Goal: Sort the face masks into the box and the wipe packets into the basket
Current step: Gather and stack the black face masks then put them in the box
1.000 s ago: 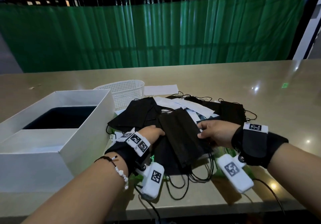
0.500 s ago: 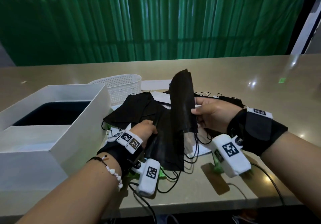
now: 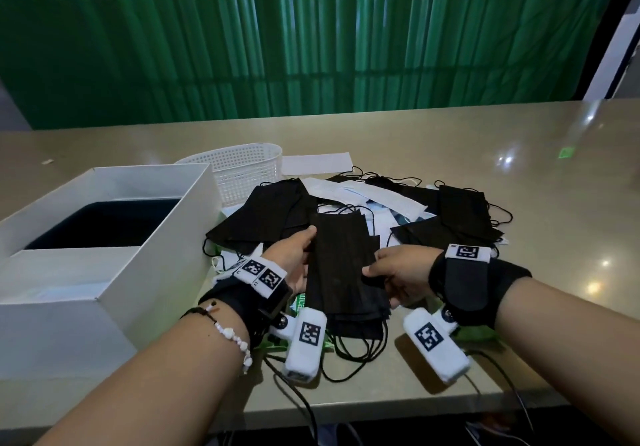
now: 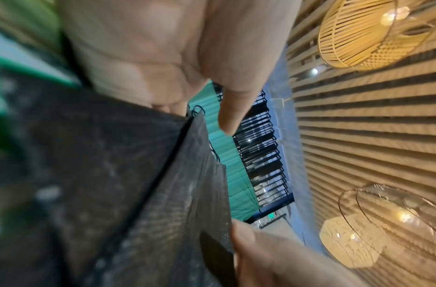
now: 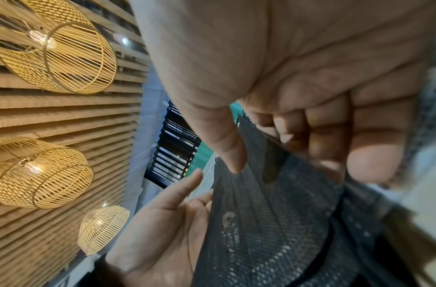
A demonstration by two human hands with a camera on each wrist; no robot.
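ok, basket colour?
White plastic mesh basket, behind the box; clearest in the head view.

Head camera sits high, looks forward and down over both forearms at the table (image 3: 450, 154), green curtain (image 3: 311, 47) beyond. Left wrist camera lies very close under the palm, angled upward past the black masks (image 4: 114, 194) to a slatted ceiling (image 4: 371, 136) with wicker lamps (image 4: 359, 33). Right wrist camera mirrors it, equally close, facing up. All three share the stack of masks; each wrist view catches the opposite hand.
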